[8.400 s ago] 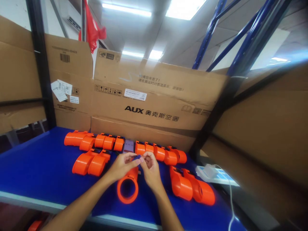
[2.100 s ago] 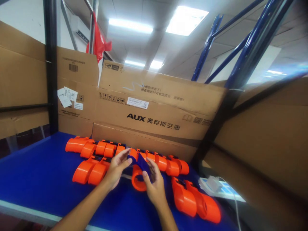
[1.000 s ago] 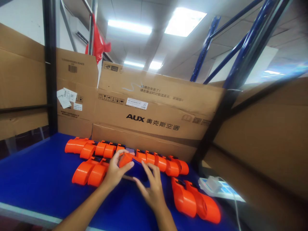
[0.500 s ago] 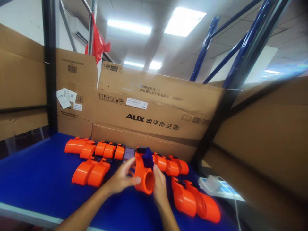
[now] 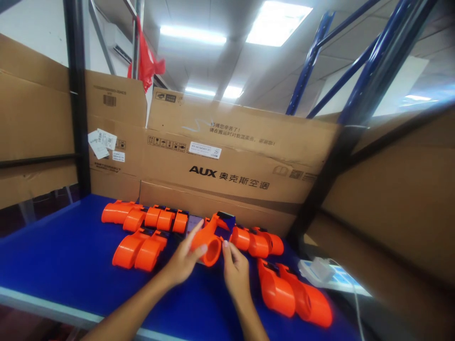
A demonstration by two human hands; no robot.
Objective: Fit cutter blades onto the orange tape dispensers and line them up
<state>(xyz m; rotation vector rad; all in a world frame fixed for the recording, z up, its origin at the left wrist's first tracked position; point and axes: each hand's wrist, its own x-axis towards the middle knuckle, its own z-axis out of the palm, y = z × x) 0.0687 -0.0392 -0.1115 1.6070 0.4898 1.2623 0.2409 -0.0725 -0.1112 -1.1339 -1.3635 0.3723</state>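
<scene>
Above the blue table, my left hand (image 5: 185,259) is closed around an orange tape dispenser (image 5: 201,240) from its left side, thumb along the round hub. The dispenser's open ring faces me, and a dark blue piece (image 5: 225,227) shows at its upper right end. With fingertips pinched together, my right hand (image 5: 235,271) grips the dispenser's right edge beside the ring; the exact spot is partly covered by the fingers. More orange dispensers (image 5: 151,251) lie left of my hands, and others (image 5: 279,291) lie to the right.
A phone-like flat item (image 5: 194,222) lies behind my left hand. At the right, a white power strip (image 5: 334,274) with a plug and cable rests near the table edge. Cardboard (image 5: 227,161) walls the back, and dark rack posts (image 5: 316,199) stand at both sides.
The held tape dispenser has been tilted, its blue end swinging to the right and its ring shifting up and left. My right hand has gone from lying along its side to a fingertip pinch.
</scene>
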